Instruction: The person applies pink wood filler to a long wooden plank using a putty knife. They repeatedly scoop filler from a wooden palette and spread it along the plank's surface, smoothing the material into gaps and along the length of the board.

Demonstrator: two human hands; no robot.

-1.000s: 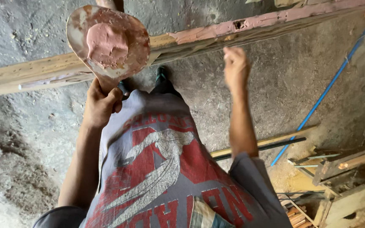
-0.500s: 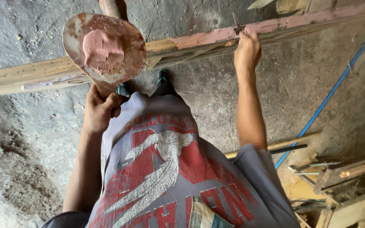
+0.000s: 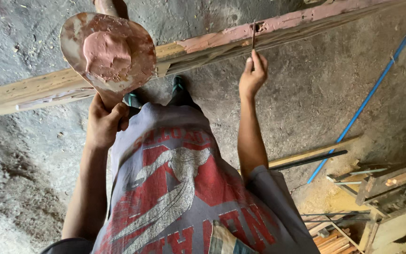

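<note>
L grip [image 3: 103,123] tight on putty-loaded board [image 3: 109,51]; R grip [image 3: 252,75] pinching thin blade [image 3: 253,34] at plank [image 3: 212,44].

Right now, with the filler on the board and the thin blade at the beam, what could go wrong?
1. The left hand holds the rounded board tilted; the pink filler lump might slide off.
2. The right hand pinches the thin blade by its end; it may slip at the small hole in the wooden beam.
3. Loose wood pieces lie nearby on the floor; a step there could trip.

Blue pipe [image 3: 363,101] — timber offcuts [image 3: 381,183] (sawdust about).
</note>
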